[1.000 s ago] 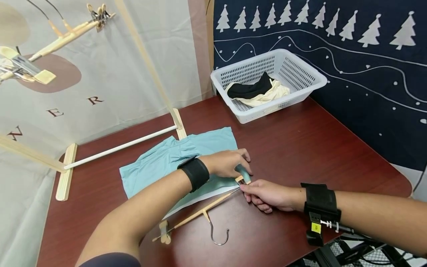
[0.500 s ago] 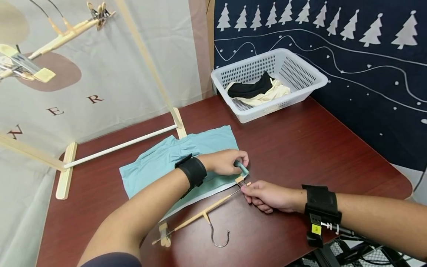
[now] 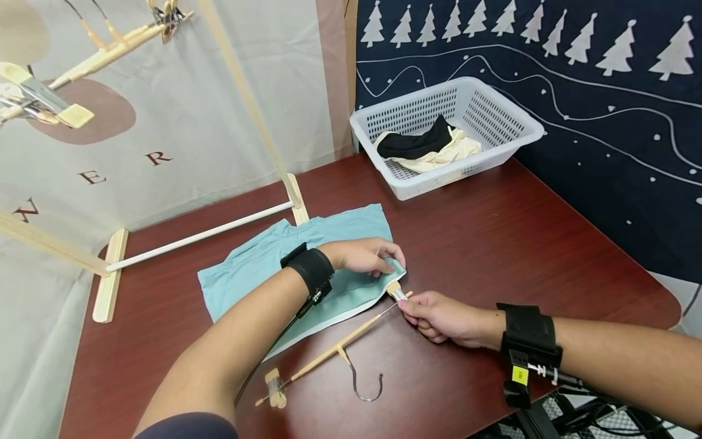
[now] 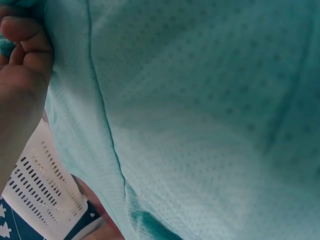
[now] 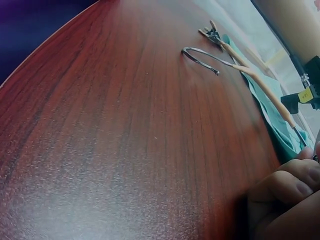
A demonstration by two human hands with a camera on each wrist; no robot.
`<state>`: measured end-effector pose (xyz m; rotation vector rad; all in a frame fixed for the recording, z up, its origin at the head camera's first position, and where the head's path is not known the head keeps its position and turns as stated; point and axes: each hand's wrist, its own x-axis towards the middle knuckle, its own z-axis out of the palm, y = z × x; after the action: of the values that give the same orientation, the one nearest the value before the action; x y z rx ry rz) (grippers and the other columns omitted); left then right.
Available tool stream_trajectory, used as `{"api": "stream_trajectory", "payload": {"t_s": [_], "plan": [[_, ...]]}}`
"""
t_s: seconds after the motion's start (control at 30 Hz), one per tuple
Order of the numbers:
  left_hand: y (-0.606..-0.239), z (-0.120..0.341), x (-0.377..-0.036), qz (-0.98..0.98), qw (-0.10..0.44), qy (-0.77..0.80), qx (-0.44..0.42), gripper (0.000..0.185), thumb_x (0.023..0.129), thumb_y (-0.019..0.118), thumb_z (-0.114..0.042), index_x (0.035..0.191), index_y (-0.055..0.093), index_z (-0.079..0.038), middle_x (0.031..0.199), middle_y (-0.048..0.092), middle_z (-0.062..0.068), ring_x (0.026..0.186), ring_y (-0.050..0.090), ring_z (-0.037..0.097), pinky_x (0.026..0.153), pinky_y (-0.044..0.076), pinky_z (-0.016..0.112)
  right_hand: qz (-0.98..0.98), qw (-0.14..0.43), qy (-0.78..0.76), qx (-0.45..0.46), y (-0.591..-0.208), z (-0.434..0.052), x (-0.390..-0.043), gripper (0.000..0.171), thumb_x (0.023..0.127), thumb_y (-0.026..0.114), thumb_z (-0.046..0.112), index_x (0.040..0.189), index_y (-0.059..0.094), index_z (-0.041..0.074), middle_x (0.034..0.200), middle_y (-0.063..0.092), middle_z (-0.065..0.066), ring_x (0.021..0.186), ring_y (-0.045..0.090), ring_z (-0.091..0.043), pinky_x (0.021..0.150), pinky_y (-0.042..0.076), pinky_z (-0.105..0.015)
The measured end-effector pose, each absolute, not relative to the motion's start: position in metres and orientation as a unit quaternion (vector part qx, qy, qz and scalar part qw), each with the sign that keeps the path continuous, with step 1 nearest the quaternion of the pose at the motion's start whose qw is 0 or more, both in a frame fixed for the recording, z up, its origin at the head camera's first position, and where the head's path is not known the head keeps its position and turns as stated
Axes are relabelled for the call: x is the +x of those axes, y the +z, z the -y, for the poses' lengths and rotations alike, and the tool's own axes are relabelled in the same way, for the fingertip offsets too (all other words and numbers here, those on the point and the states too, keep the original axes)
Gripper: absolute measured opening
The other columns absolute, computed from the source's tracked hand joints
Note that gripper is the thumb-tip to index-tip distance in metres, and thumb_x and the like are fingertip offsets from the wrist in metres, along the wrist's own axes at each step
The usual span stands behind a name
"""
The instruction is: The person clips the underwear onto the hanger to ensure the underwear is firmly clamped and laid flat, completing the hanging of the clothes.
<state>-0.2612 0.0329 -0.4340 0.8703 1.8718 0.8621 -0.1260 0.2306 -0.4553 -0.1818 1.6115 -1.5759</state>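
Observation:
Teal shorts [image 3: 258, 262] lie spread on the table, their pale-lined near edge [image 3: 323, 326] along a wooden clip hanger [image 3: 334, 349]. My left hand [image 3: 364, 255] holds the cloth at its right corner, thumb over the edge; in the left wrist view its fingers [image 4: 30, 37] are curled at the fabric. My right hand [image 3: 439, 317] pinches the hanger's right clip [image 3: 396, 290], whose end meets the cloth edge. At the other end, the left clip [image 3: 275, 388] lies on the table away from the cloth. The metal hook [image 3: 366, 390] points toward me.
A white slotted basket [image 3: 439, 183] with black and cream clothes [image 3: 433, 149] stands at the back right. A rack with a white lower bar [image 3: 203, 236] stands at the back left. Further clip hangers [image 3: 109, 58] hang above it. The brown table [image 3: 521, 244] has a rounded right corner.
My left hand has drawn back slightly and the lifted corner of cloth now lies flatter by the right clip. The right hand with the clip has moved up slightly toward the cloth edge.

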Motion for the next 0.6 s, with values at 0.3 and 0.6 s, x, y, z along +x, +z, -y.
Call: {"api": "stream_trajectory", "payload": {"t_s": [0.3, 0.6], "plan": [[-0.436, -0.033, -0.262, -0.746, 0.444, 0.357, 0.345, 0.019, 0.098, 0.060, -0.008, 0.115, 0.069, -0.011, 0.080, 0.060, -0.002, 0.068, 0.056, 0.014, 0.066, 0.047, 0.023, -0.640, 0.430, -0.634, -0.058, -0.455, -0.231, -0.135, 0.043, 0.107, 0.044, 0.034, 0.077, 0.042, 0.004, 0.052, 0.023, 0.009, 0.043, 0.020, -0.005, 0.043, 0.019, -0.019], [-0.438, -0.031, -0.264, -0.751, 0.437, 0.350, 0.350, 0.021, 0.099, 0.061, -0.013, 0.117, 0.071, -0.013, 0.081, 0.065, -0.001, 0.071, 0.061, 0.013, 0.068, 0.050, 0.023, -0.657, 0.450, -0.604, -0.037, -0.450, -0.232, -0.143, 0.044, 0.106, 0.044, 0.039, 0.080, 0.045, 0.003, 0.052, 0.026, 0.007, 0.040, 0.024, -0.007, 0.040, 0.022, -0.021]]}}
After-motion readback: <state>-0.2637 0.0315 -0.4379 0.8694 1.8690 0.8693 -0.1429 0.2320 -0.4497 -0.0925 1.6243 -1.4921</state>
